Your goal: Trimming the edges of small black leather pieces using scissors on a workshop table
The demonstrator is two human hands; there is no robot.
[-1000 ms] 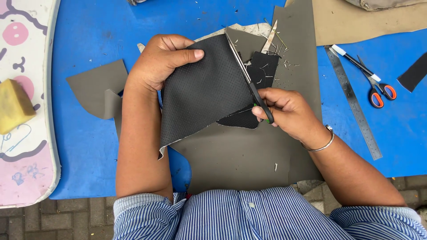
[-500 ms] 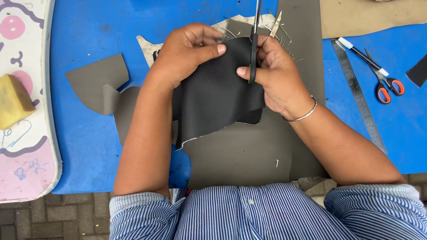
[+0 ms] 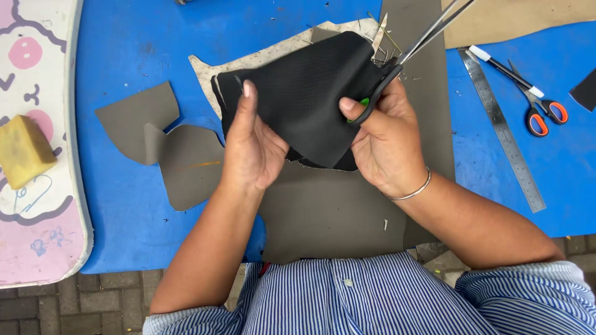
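Our left hand [image 3: 251, 146] pinches the black piece [image 3: 304, 93]; our right hand [image 3: 385, 139] grips scissors [image 3: 403, 53], blades off it, edges seemingly trimmed.

blue table [image 3: 133, 43] | grey sheets [image 3: 158, 133] | steel ruler [image 3: 504, 133] | orange-handled scissors [image 3: 539, 111] | pen [image 3: 506, 70]

We see the blue worktop [image 3: 136, 43] carrying everything — the large grey sheet [image 3: 335, 211] in the middle, two grey cut-out pieces [image 3: 161, 136] to its left, and a yellow sponge block [image 3: 23, 150] on the pink-and-white board [image 3: 37, 236] at the far left. To the right lie the steel ruler [image 3: 504, 133], then the white pen [image 3: 506, 71] and orange-handled scissors [image 3: 539, 108] — near each other.
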